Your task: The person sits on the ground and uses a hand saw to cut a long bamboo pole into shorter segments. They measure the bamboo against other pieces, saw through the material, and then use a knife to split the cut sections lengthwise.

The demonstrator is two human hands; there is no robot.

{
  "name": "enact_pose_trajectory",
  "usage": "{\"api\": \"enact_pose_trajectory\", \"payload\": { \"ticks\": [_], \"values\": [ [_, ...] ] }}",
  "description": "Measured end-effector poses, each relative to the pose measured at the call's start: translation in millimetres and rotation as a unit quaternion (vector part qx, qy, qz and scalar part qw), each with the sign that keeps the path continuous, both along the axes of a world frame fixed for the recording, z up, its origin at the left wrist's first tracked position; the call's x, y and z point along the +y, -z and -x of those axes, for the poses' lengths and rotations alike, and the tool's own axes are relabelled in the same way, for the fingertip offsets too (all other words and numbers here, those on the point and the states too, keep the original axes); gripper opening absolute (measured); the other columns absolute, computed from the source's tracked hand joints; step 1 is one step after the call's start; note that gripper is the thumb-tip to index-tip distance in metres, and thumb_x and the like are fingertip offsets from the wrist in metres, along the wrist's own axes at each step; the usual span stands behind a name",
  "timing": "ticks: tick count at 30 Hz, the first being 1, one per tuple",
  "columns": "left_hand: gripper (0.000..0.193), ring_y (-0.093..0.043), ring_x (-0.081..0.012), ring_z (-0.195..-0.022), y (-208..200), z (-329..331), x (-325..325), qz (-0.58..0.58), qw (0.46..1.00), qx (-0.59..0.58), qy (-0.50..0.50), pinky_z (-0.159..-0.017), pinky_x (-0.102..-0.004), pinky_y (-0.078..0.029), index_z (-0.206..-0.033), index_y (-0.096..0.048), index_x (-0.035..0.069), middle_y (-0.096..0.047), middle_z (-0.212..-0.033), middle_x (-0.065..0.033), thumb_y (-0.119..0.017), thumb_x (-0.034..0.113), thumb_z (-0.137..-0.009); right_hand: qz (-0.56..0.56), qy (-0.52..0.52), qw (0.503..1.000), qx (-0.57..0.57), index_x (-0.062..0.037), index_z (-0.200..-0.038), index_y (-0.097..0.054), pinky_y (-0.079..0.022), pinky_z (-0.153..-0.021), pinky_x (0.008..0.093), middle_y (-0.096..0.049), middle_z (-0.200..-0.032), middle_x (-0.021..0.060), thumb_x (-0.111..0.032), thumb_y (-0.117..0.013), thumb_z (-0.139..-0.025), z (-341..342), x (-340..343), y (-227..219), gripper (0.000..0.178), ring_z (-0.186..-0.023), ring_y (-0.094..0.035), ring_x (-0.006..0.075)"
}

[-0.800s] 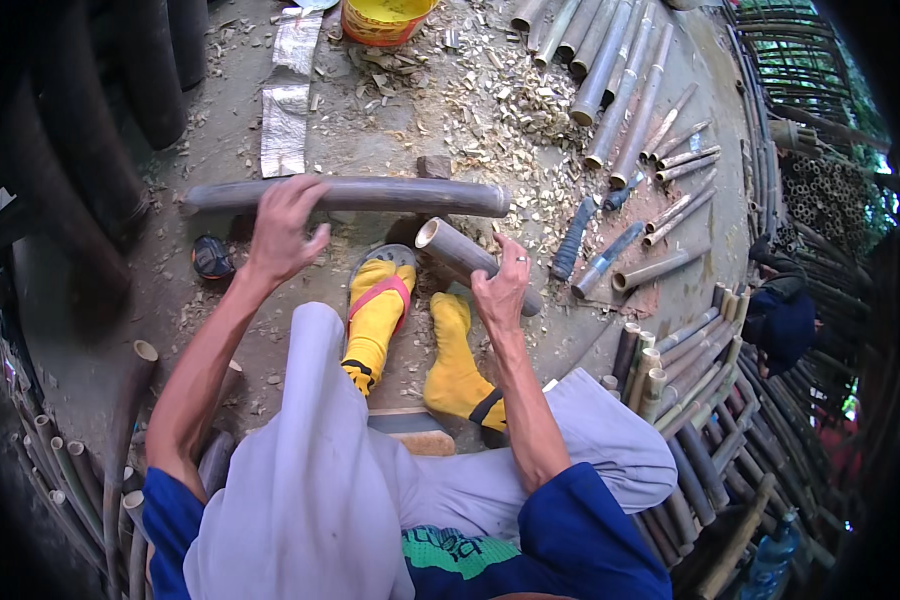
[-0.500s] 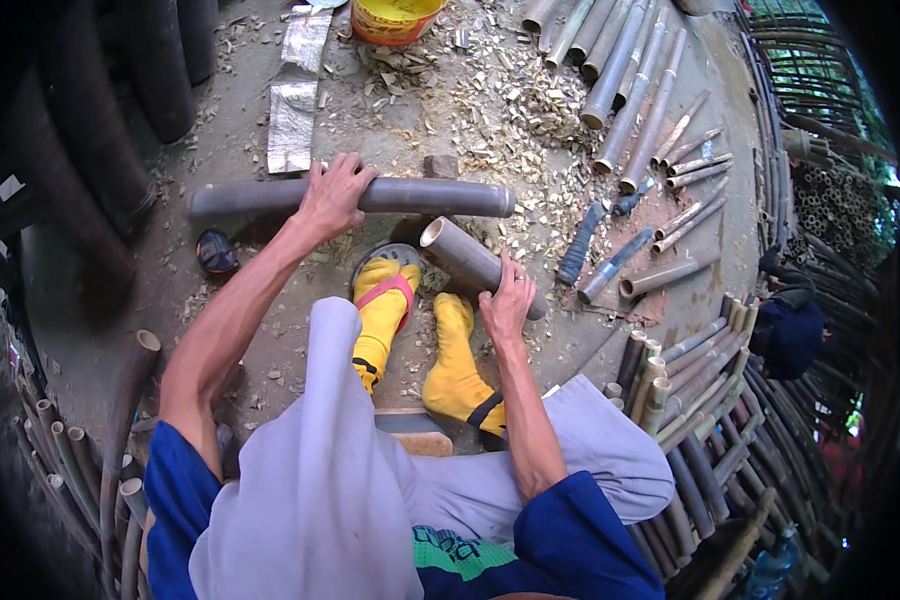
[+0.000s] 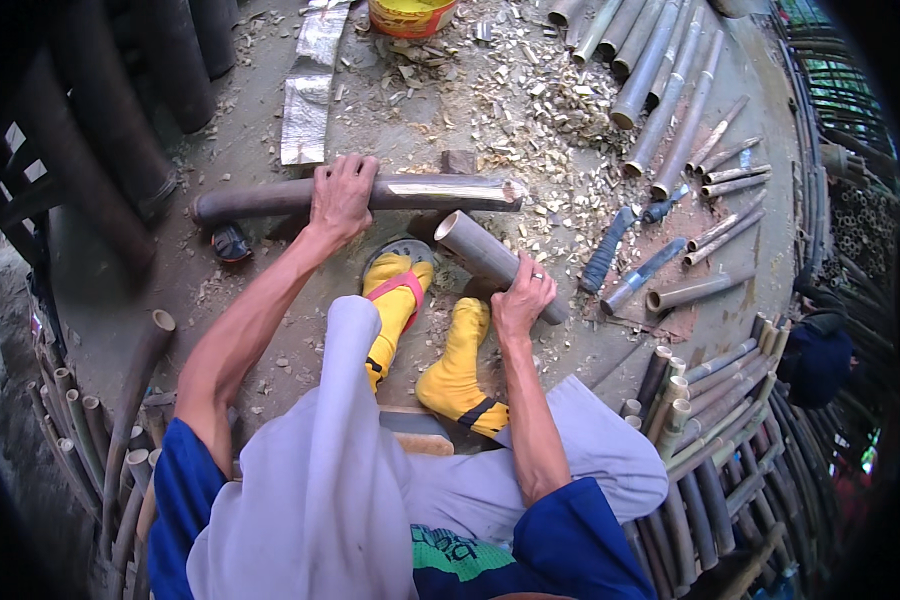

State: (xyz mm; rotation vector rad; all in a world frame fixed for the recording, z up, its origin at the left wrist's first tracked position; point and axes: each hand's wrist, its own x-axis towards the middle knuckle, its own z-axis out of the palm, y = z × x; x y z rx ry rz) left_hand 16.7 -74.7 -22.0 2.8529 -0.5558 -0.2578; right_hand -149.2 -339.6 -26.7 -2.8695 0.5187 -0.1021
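While the left hand, fingers curled, grips the long bamboo tube above and left of frame centre, the right hand clasps the short bamboo tube near frame centre.

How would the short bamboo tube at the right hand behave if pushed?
The short bamboo tube is probably stiff: it runs straight. Likely light for its size, given its hollow-looking end. Its round body suggests it could roll if the right hand let go.
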Motion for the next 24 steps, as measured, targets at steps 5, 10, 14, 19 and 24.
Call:
{"api": "enact_pose_trajectory", "payload": {
  "ticks": [5,10,14,19,24],
  "values": [
    [0.069,-0.055,-0.0238,-0.109,1.2,2.9,5.1,0.022,0.998,0.030,0.041,-0.090,-0.0435,-0.040,-0.121,-0.052,0.010,-0.059,-0.109,-0.0072,-0.081,0.019,-0.058,-0.006,0.007,1.000,-0.006,-0.0064,-0.122,-0.054,-0.028,-0.103,0.0491,-0.057,-0.108,0.0140,0.006,-0.059,-0.059,1.5,-0.3,-0.6,0.064,-0.111,-0.049,0.0310],
    [0.061,-0.057,-0.0242,-0.104,3.6,5.6,5.0,0.017,0.999,-0.006,0.032,-0.089,-0.0418,-0.041,-0.112,-0.055,0.010,-0.061,-0.104,-0.0070,-0.080,0.018,-0.057,0.002,0.010,1.000,-0.008,-0.0067,-0.121,-0.055,-0.029,-0.103,0.0476,-0.058,-0.109,0.0133,0.005,-0.058,-0.059,0.3,4.1,0.0,0.063,-0.111,-0.050,0.0316],
    [0.057,-0.058,-0.0241,-0.101,2.8,6.1,6.9,0.037,0.999,-0.014,0.029,-0.087,-0.0405,-0.042,-0.107,-0.056,0.011,-0.061,-0.099,-0.0065,-0.079,0.016,-0.056,0.002,0.014,1.000,-0.022,-0.0061,-0.120,-0.056,-0.030,-0.102,0.0467,-0.058,-0.107,0.0145,0.005,-0.057,-0.057,1.8,5.5,3.7,0.064,-0.109,-0.050,0.0323],
    [0.066,-0.057,-0.0240,-0.104,5.6,6.5,4.0,0.031,0.999,-0.007,0.019,-0.089,-0.0397,-0.042,-0.114,-0.055,0.011,-0.060,-0.104,-0.0063,-0.081,0.015,-0.053,-0.004,0.016,1.000,-0.023,-0.0059,-0.120,-0.057,-0.029,-0.102,0.0473,-0.059,-0.105,0.0147,0.005,-0.056,-0.057,0.6,5.2,-1.4,0.065,-0.109,-0.050,0.0327],
    [0.065,-0.057,-0.0241,-0.104,3.7,6.6,2.7,0.032,0.999,-0.008,0.016,-0.089,-0.0399,-0.042,-0.114,-0.055,0.011,-0.061,-0.104,-0.0060,-0.079,0.013,-0.053,0.001,0.021,0.999,-0.028,-0.0057,-0.120,-0.056,-0.028,-0.104,0.0474,-0.058,-0.108,0.0138,0.005,-0.057,-0.057,2.0,5.1,2.2,0.064,-0.110,-0.050,0.0323]
  ]
}}
